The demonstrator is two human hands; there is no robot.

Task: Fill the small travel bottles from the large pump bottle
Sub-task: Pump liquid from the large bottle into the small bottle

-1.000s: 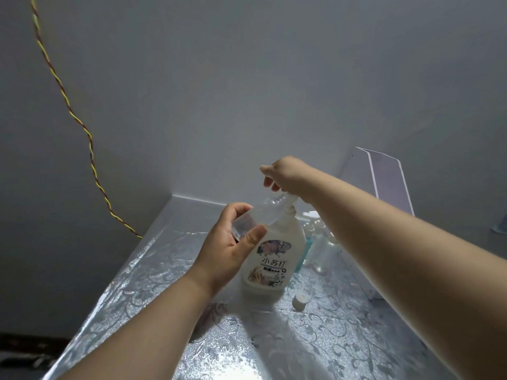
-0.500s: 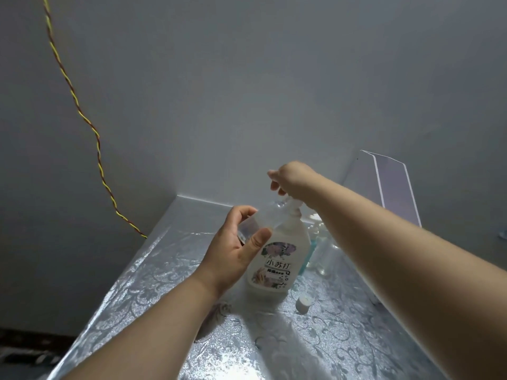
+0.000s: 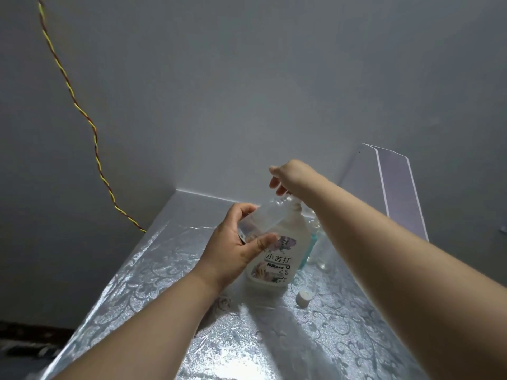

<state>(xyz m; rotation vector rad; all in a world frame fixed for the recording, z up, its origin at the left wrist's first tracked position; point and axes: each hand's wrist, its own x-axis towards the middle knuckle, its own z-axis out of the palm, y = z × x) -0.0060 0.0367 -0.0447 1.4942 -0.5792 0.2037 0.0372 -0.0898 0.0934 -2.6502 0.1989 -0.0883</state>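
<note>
Fingers (image 3: pixel 244 208) and thumb of my left hand (image 3: pixel 233 250) pinch the travel bottle (image 3: pixel 263 218), tilted so its mouth can catch the spout; my right hand (image 3: pixel 290 176) hooks over the pump bottle (image 3: pixel 277 259), upright on the bench (image 3: pixel 137 283).

Looks like a plain room in someone's home: bare grey-white painted walls (image 3: pixel 247 91) meeting in a corner, a table under a shiny silver flower-embossed plastic cover (image 3: pixel 153 283) pushed into it, a twisted yellow-and-red wire (image 3: pixel 95 138) hanging loose, and a white flower-labelled household pump bottle (image 3: pixel 277 260).
</note>
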